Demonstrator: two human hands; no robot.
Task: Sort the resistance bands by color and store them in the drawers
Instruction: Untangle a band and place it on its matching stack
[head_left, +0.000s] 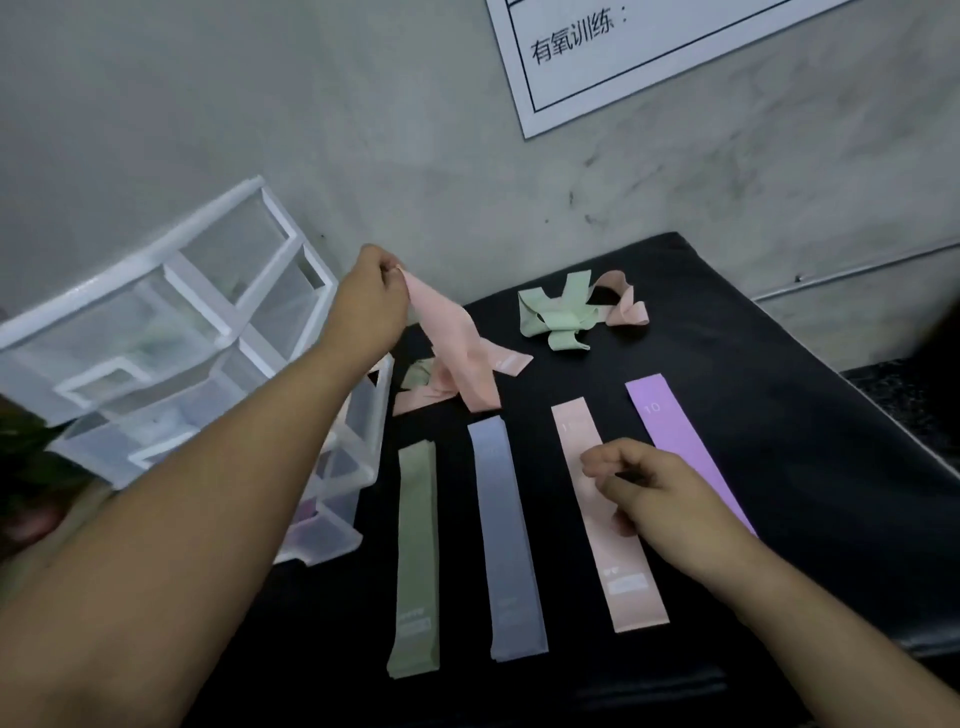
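Head view: sorting is under way, and as far as I can tell storing has not begun. Four bands lie flat side by side on the black mat (779, 415) as colour starters. From seven o'clock round to three they are a green band (415, 545), a grey-blue band (506, 530), a flat pink band (618, 577) and a purple band (670, 421).

The left hand (371, 301), at about ten o'clock from the mat's middle, pinches one end of a lifted pink band (457, 353) between thumb and fingertips. The rest of that band trails down, and its twisted lower part rests on the mat. A small green piece (415, 374) lies half under it.

The right hand (639, 483), at four o'clock, hovers over the flat pink band with loosely curled fingers and holds nothing. It looks ready to help straighten the lifted band.

At twelve o'clock a tangle (550, 317) of green bands, with a pink loop (626, 306) beside it, waits unsorted.

The clear drawer unit (171, 312) stands at nine o'clock, touching the mat's edge. Its lower drawers look partly pulled out. Faint colour shows through the plastic low down, but I cannot tell whether that is a band.

Left to do, by my reckoning: flatten the lifted band, undo the tangle, then put every colour into its drawer.
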